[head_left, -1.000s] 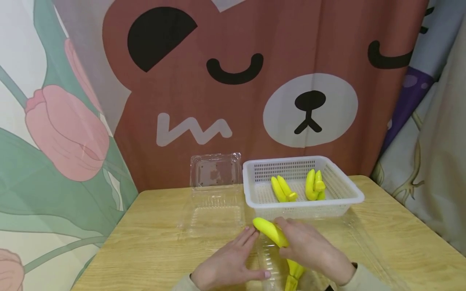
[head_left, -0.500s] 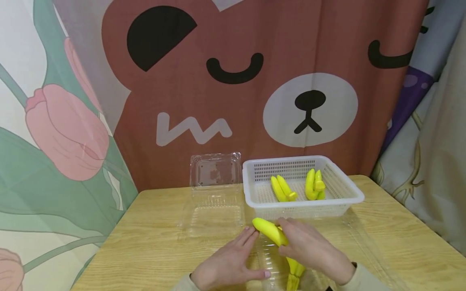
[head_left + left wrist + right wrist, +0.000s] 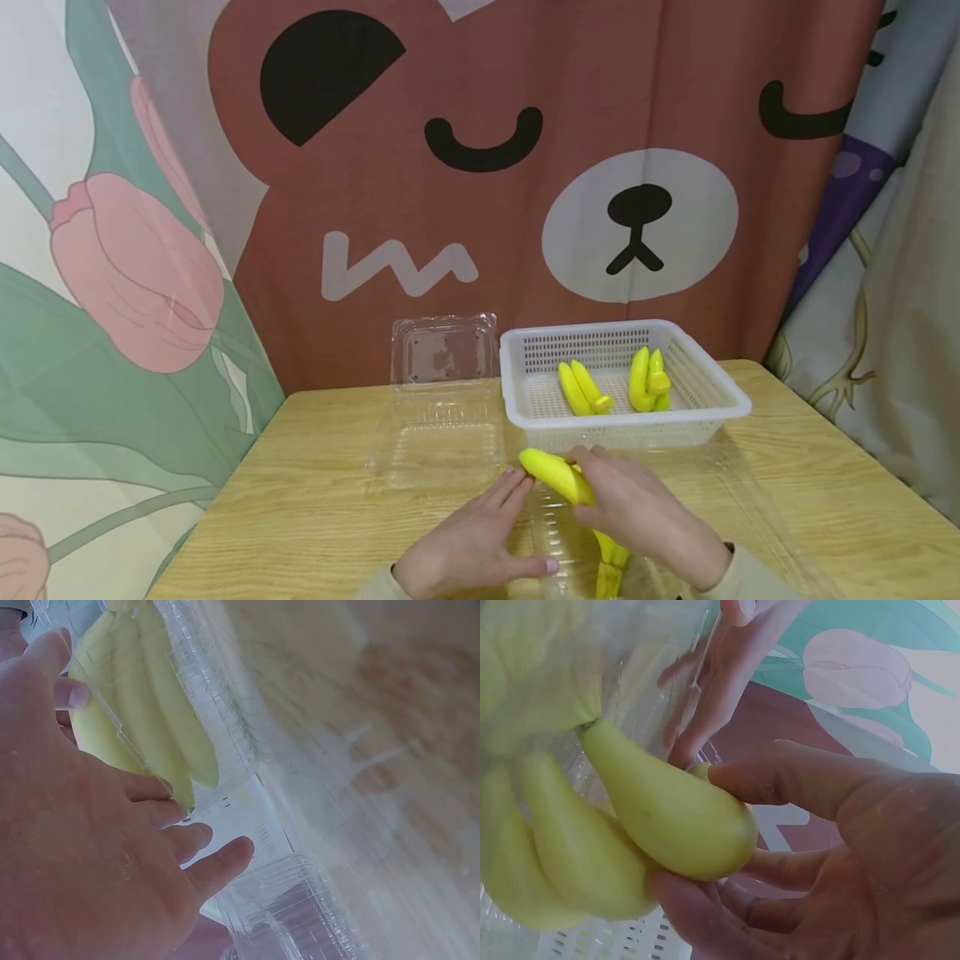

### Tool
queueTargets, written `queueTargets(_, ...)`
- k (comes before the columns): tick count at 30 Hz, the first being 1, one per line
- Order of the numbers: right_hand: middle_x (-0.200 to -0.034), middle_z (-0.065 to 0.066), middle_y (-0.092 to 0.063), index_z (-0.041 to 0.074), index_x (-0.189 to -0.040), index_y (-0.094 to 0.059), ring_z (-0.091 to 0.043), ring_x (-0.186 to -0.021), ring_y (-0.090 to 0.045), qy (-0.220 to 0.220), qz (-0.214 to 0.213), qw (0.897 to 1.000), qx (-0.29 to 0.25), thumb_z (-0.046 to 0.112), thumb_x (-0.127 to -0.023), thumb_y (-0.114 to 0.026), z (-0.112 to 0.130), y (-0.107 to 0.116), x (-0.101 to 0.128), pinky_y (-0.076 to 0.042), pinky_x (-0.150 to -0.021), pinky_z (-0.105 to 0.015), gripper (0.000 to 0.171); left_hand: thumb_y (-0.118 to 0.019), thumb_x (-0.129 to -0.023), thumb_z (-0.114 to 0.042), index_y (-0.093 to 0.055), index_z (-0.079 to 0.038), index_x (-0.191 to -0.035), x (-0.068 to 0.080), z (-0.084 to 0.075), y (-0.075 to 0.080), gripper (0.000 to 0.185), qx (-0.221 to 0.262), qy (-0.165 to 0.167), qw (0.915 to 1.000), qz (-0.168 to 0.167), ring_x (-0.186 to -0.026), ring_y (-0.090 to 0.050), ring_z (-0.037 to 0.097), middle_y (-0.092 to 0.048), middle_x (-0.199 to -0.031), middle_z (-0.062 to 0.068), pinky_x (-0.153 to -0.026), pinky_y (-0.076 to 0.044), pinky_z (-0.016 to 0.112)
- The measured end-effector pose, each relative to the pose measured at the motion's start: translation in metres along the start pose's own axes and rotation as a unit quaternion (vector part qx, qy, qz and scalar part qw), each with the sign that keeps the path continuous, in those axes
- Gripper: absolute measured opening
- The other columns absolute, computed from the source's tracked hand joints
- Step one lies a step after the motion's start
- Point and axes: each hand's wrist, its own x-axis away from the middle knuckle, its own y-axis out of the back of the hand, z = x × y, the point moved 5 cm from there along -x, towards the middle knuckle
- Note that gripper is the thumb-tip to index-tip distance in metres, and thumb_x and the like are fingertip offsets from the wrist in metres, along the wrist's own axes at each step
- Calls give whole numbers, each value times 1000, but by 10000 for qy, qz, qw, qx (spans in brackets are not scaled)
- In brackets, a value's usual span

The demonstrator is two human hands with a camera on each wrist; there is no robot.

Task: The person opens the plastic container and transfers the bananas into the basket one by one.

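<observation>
A bunch of yellow bananas [image 3: 551,473] lies across a clear plastic clamshell container [image 3: 553,525] at the front of the table. My right hand [image 3: 645,510] grips the bunch from the right, hiding its middle. In the right wrist view, the thumb and fingers curl round the rounded ends of the bananas [image 3: 667,810]. My left hand [image 3: 472,540] lies along the container's left side with fairly straight fingers, the fingertips close to a banana tip. In the left wrist view, the container's clear edge passes between the left hand [image 3: 97,825] and the bananas [image 3: 142,697].
Behind the hands stands a white perforated basket [image 3: 630,422] holding two small banana bunches [image 3: 582,390]. To its left, another clear clamshell [image 3: 447,454] has its lid raised. The wooden table [image 3: 315,492] meets a bear-print curtain [image 3: 375,342] at the back.
The stem end of the banana bunch has shifted slightly to the right. Both hands have stayed almost still.
</observation>
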Motion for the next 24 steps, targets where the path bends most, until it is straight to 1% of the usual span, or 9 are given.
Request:
queueTargets(6, -83, 6, -53, 10, -120, -63, -12, -66, -46, -100, -33, 9999, -74, 16, -74, -83, 1, 9, -2, -43, -57, -30, 51, -42, -87, -78, -17, -10, -158, 0, 0, 0, 102, 48, 7, 10000, 39, -148, -11, 18, -10, -164, 5, -115, -25, 40)
queueTargets(10, -87, 8, -55, 12, -123, -63, -10, -69, -47, -102, -98, 9998, -120, 16, -75, -82, 3, 14, -3, -44, -60, -30, 53, -41, -87, -79, -17, -10, -158, 0, 0, 0, 102, -6, -46, 10000, -14, -148, -11, 18, -10, -164, 5, -115, -27, 39)
queueTargets(16, -95, 9, -56, 16, -124, -64, -10, -76, -48, 154, -359, 9992, -34, 15, -75, -81, 4, 19, 0, -44, -65, -31, 52, -41, -88, -78, -11, -13, -159, 0, -2, 0, 101, -58, -195, 9997, -135, -148, -12, 20, -7, -164, 2, -115, -27, 38)
queueTargets(20, -100, 10, -58, 17, -125, -64, -9, -79, -48, 292, -457, 9985, 63, 15, -76, -81, 5, 21, 1, -45, -65, -31, 53, -42, -88, -76, -8, -13, -159, 0, -3, 0, 101, -108, -232, 9995, -165, -149, -10, 20, -5, -164, 2, -114, -27, 38)
queueTargets(24, -99, 9, -58, 16, -126, -64, -8, -80, -49, 358, -521, 9979, 102, 13, -77, -80, 5, 23, 1, -46, -66, -30, 52, -42, -89, -76, -11, -12, -159, -1, -3, 1, 101, -112, -192, 9997, -107, -149, -10, 19, -6, -164, 1, -114, -28, 39)
